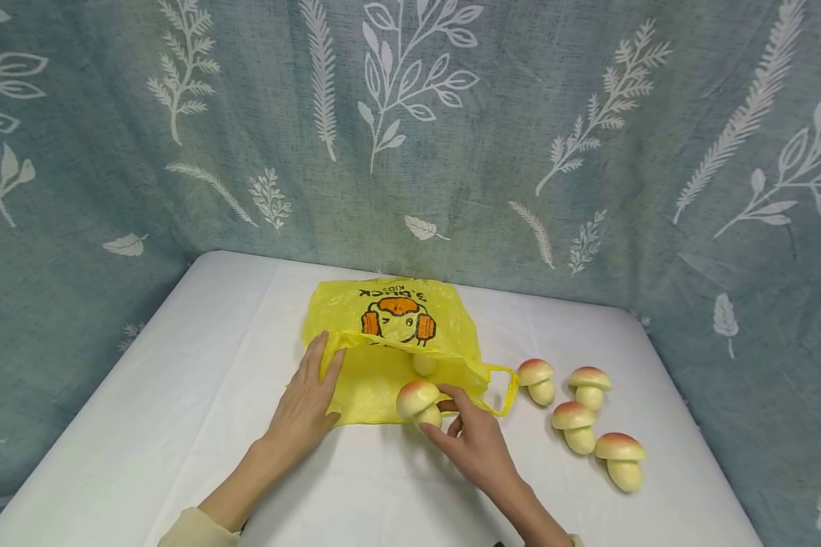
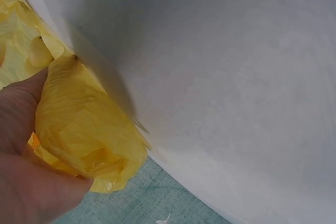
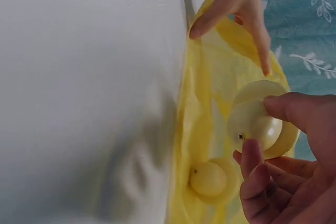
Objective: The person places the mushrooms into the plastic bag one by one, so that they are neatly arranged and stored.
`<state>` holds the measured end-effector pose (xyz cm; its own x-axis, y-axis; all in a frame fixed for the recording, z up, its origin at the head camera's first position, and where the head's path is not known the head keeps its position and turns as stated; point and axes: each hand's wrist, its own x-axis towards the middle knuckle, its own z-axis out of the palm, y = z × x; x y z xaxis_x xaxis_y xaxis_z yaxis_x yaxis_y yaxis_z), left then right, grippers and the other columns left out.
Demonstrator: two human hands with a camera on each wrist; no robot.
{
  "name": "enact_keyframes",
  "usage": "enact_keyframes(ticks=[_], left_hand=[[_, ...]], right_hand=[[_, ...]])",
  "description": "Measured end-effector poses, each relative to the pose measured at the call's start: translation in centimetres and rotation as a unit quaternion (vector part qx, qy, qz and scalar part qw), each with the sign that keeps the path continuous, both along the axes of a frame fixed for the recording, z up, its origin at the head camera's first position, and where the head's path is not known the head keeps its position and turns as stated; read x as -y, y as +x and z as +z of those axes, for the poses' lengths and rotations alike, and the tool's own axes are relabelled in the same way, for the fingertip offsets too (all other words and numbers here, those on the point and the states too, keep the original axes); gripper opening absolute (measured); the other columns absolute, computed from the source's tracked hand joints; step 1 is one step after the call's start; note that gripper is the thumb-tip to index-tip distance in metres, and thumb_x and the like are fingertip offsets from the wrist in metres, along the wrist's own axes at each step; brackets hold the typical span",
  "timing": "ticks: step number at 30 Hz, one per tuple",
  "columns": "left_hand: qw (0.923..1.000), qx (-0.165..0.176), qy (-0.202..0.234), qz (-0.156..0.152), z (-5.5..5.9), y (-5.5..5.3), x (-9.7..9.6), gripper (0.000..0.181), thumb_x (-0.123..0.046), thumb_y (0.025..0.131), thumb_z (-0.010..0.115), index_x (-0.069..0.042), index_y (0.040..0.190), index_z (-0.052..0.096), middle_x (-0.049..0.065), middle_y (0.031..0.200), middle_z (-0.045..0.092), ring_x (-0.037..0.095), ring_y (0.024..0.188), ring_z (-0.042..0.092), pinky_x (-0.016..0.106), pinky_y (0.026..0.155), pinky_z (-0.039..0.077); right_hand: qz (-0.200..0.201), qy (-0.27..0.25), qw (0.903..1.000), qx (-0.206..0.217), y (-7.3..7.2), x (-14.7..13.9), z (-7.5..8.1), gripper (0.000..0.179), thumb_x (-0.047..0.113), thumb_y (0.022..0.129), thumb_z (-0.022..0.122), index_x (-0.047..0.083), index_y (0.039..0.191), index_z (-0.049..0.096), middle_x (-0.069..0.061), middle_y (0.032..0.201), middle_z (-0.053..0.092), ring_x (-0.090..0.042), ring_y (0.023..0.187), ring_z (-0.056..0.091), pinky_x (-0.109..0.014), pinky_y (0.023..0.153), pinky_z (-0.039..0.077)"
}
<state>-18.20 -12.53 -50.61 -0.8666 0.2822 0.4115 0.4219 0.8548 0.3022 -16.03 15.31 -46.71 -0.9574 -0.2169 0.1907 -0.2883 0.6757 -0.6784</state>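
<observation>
My right hand (image 1: 475, 437) grips a toy mushroom (image 1: 417, 398) with a red-tinted cap and pale stem, in front of the mouth of a yellow plastic bag (image 1: 342, 304). In the right wrist view, thumb and fingers clasp this mushroom (image 3: 257, 121) with its stem base towards the camera. A second mushroom (image 1: 424, 364) lies inside the bag, partly hidden by its upper layer. My left hand (image 1: 305, 399) touches the left side of the bag's mouth. Its thumb and fingers are spread against the yellow plastic (image 2: 86, 119), with the upper edge raised.
Several similar mushrooms stand on the white table (image 1: 178, 380) at the right, among them a front one (image 1: 621, 460) and a back one (image 1: 590, 386). A loop handle (image 1: 509, 391) of the bag sticks out towards them. Behind the table hangs a green leaf-patterned cloth (image 1: 451, 190).
</observation>
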Motion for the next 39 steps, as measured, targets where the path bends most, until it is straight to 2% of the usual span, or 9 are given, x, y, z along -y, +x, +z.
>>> enact_keyframes(ticks=[9,16,24,28,31,34,39], left_hand=[[0.9999,-0.013,0.004,-0.006,0.0,0.0,-0.1,0.106,-0.001,0.061,0.093,-0.002,0.148,0.032,0.025,0.160,0.007,0.041,0.145,0.017,0.055,0.101,0.042],[1.0000,-0.006,0.003,-0.005,0.1,0.0,0.0,0.106,0.000,0.062,0.092,-0.002,0.149,0.031,0.024,0.160,0.006,0.040,0.146,0.016,0.055,0.101,0.042],[0.9998,-0.017,0.004,-0.003,0.0,-0.1,-0.1,0.105,-0.001,0.060,0.093,-0.001,0.147,0.034,0.025,0.159,0.010,0.041,0.145,0.018,0.054,0.101,0.042],[0.9999,-0.013,0.003,-0.002,0.0,-0.1,-0.1,0.105,-0.001,0.060,0.093,-0.001,0.147,0.034,0.025,0.159,0.009,0.040,0.145,0.017,0.054,0.100,0.043],[1.0000,-0.002,0.001,0.000,0.1,-0.1,-0.1,0.105,-0.001,0.061,0.093,-0.002,0.147,0.033,0.024,0.160,0.007,0.040,0.146,0.016,0.054,0.101,0.042],[1.0000,0.000,0.000,-0.001,0.1,-0.1,-0.1,0.105,-0.001,0.061,0.093,-0.002,0.148,0.033,0.024,0.160,0.007,0.040,0.146,0.017,0.054,0.101,0.042],[0.9999,-0.012,0.002,-0.001,0.0,-0.1,-0.1,0.106,0.000,0.059,0.093,-0.002,0.147,0.034,0.024,0.159,0.009,0.041,0.145,0.019,0.054,0.100,0.043]], right_hand=[[0.001,-0.039,0.9990,0.023,-2.5,2.5,-1.3,0.057,0.028,0.083,0.081,0.011,0.133,0.057,-0.006,0.103,0.071,-0.010,0.063,0.058,-0.024,0.053,0.046],[-0.007,-0.055,0.9980,0.031,-4.0,3.7,-2.0,0.062,0.029,0.085,0.079,0.003,0.135,0.054,-0.011,0.107,0.070,-0.010,0.065,0.059,-0.026,0.056,0.049],[-0.019,-0.068,0.9968,0.036,-5.4,5.1,-2.6,0.062,0.029,0.084,0.079,0.003,0.134,0.054,-0.012,0.106,0.070,-0.012,0.068,0.060,-0.027,0.059,0.050],[-0.024,-0.073,0.9962,0.041,-5.9,5.7,-2.7,0.060,0.030,0.085,0.078,0.003,0.134,0.055,-0.013,0.108,0.070,-0.012,0.070,0.060,-0.027,0.059,0.050],[-0.033,-0.075,0.9958,0.042,-6.4,6.2,-2.7,0.054,0.030,0.086,0.078,0.004,0.129,0.058,-0.012,0.108,0.070,-0.014,0.074,0.061,-0.029,0.062,0.050],[-0.047,-0.071,0.9957,0.037,-7.0,6.7,-2.7,0.046,0.031,0.086,0.077,0.005,0.120,0.062,-0.011,0.105,0.070,-0.018,0.083,0.062,-0.033,0.070,0.052],[-0.056,-0.069,0.9959,0.018,-8.0,7.5,-2.8,0.036,0.029,0.086,0.077,0.002,0.107,0.068,-0.011,0.098,0.071,-0.025,0.092,0.064,-0.041,0.078,0.052]])
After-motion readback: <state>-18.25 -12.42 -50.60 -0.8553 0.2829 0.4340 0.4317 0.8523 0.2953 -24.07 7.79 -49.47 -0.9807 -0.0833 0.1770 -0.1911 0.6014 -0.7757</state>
